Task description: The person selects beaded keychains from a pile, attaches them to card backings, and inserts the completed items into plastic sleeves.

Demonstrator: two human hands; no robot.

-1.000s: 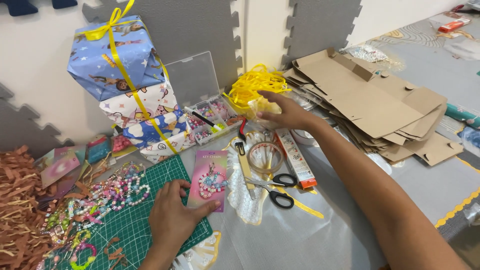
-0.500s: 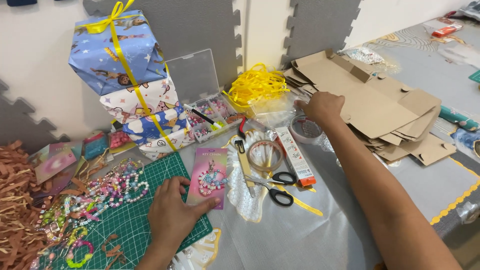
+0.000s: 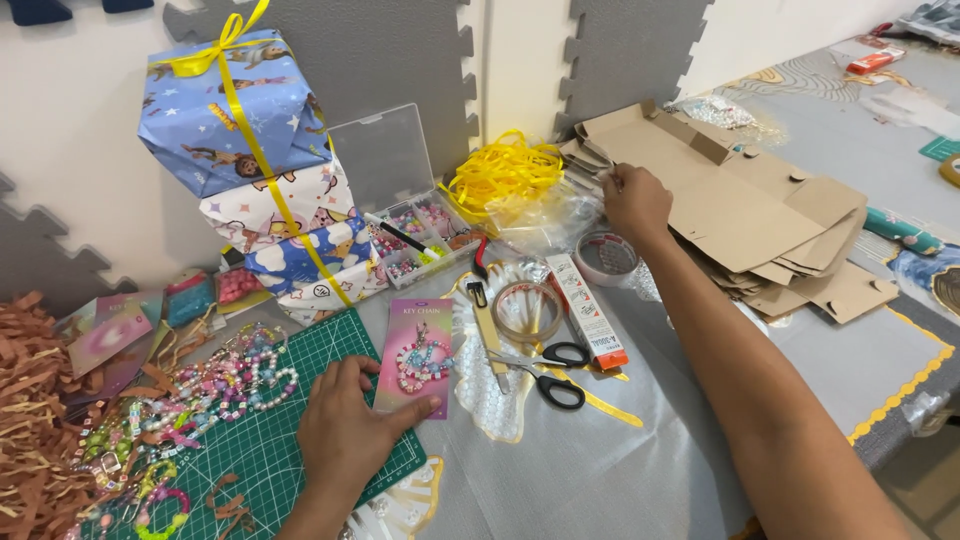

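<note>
While the left hand [image 3: 345,435] lies flat, fingers spread, it pins the lower edge of the card [image 3: 418,355] against the mat [image 3: 265,440] — palm down, nothing gripped. That card is a thin pink sheet with a bead chain mounted on it, half on the green mat and half on the grey cloth [image 3: 600,470]. My read: light, slightly bendy, slick on the face; best taken by a long edge, not by the beads.

Just beyond lie scissors [image 3: 555,375], a cutter [image 3: 487,325], a clear tape roll [image 3: 527,312] and a long red-and-white box [image 3: 590,310]. To the left, loose bead strings [image 3: 225,385] spread over the mat, brown paper shreds [image 3: 35,400] past them.

Farther out, the right hand [image 3: 635,200] reaches across to the near edge of the cardboard stack [image 3: 740,215]. Fingers are curled at the corner of the top sheets; whether they actually pinch a sheet I cannot tell — fingertips are hidden. These flat die-cut blanks look light and stiff but creasable, and likely slide on one another; a corner or straight edge is the sensible hold, with flaps kept from snagging.

Beside that hand sit a second tape roll [image 3: 605,255] and crinkled clear bags [image 3: 545,215] under yellow ribbon [image 3: 505,170]. At the wall: an open bead case [image 3: 400,200] and stacked wrapped gifts [image 3: 255,160].
</note>
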